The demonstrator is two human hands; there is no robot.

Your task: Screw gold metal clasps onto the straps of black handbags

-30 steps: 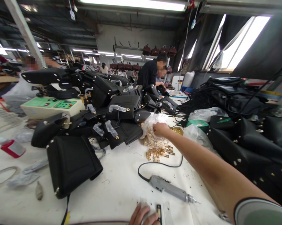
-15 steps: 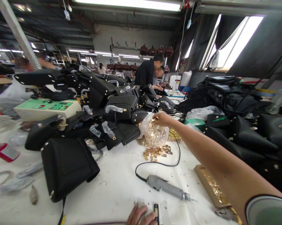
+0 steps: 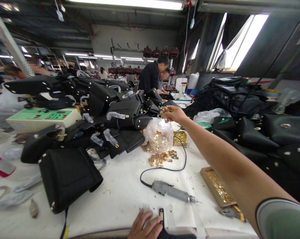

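Observation:
My right hand [image 3: 174, 114] is closed on a bunch of gold metal fittings [image 3: 165, 113], held above a clear plastic bag [image 3: 159, 132] filled with similar pieces. More loose gold fittings [image 3: 162, 158] lie spread in front of the bag. At the bottom edge, my left hand [image 3: 147, 226] rests on the white table with its fingers stretched out. Its fingertips are beside a black strap [image 3: 161, 217] bearing a gold plate, and seem to touch it. A grey electric screwdriver [image 3: 171, 192] lies between the two hands, its bit pointing right.
Black handbags [image 3: 70, 176] are piled on the left and centre, with a control box [image 3: 44, 118] among them. At right are a cardboard box [image 3: 218, 187] of gold pieces and more black bags [image 3: 254, 134]. A cable [image 3: 184, 162] curves across the white table. Other people stand farther back.
My right hand has risen from the plastic bag's opening and now carries a bunch of gold fittings. My left hand stays by the black strap. The view has shifted slightly.

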